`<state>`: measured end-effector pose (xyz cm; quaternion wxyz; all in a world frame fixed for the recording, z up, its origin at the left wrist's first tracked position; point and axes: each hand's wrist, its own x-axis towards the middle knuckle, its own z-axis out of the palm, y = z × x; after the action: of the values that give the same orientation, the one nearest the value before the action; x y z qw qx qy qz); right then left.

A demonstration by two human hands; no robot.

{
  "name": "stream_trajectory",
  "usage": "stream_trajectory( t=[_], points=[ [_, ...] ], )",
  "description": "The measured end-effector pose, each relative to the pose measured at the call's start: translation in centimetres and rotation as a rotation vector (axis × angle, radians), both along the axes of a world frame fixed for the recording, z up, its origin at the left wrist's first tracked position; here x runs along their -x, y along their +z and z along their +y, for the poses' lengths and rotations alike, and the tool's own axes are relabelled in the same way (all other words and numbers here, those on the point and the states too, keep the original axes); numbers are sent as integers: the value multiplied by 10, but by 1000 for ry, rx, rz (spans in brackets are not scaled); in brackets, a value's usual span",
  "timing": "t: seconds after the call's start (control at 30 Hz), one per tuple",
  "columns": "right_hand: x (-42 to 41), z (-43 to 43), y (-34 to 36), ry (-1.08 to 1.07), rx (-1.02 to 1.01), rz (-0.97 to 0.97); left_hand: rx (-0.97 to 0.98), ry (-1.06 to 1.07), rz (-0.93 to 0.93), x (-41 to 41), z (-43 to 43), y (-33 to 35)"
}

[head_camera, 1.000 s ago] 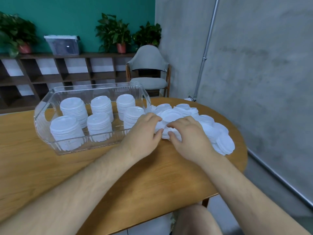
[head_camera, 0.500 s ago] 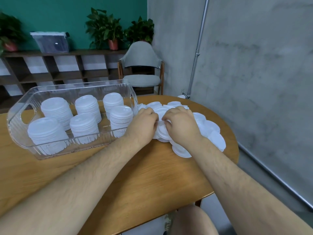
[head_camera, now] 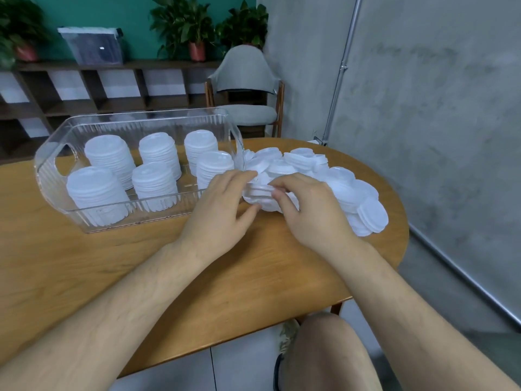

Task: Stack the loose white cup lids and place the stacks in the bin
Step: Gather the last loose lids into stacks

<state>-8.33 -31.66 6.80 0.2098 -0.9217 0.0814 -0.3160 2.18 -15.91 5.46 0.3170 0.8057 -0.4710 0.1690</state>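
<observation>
Head view: lids [head_camera: 338, 176] on wooden table [head_camera: 253, 277] beside concrete wall [head_camera: 437, 108].

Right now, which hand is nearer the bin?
Left. The left hand is close beside the bin's right end; the right hand is farther right, on the lids.

We see white lids [head_camera: 338, 182] lying on a warm orange-brown table [head_camera: 225, 277] with fine wood grain. The bin [head_camera: 50, 153] is clear, its walls ribbed in vertical lines, and the stacks [head_camera: 98, 190] inside are white. Behind are a teal wall [head_camera: 135, 18], a mottled grey wall [head_camera: 451, 108] and seemingly reddish pots [head_camera: 196, 51].
</observation>
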Motion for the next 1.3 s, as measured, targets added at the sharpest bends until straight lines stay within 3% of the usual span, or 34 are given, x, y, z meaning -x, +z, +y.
stream_trajectory(
  t=[0.17,0.33,0.5,0.8,1.1,1.3],
  points=[
    [2,31,-15,76,-513,53,12,-37,66,-2,25,-29],
    [-5,43,-52,52,-696,38,-30,-50,145,-4,34,-57],
    [-2,46,-72,50,-442,13,-102,-15,243,-10,44,-57],
    [-7,45,-85,37,-322,44,-150,-6,237,-14,42,-63],
    [-7,9,-33,-300,-200,-363,6,-110,130,6,-29,-17],
    [12,-28,-40,-445,-163,-293,-84,-142,101,11,-87,-7]
  ],
)
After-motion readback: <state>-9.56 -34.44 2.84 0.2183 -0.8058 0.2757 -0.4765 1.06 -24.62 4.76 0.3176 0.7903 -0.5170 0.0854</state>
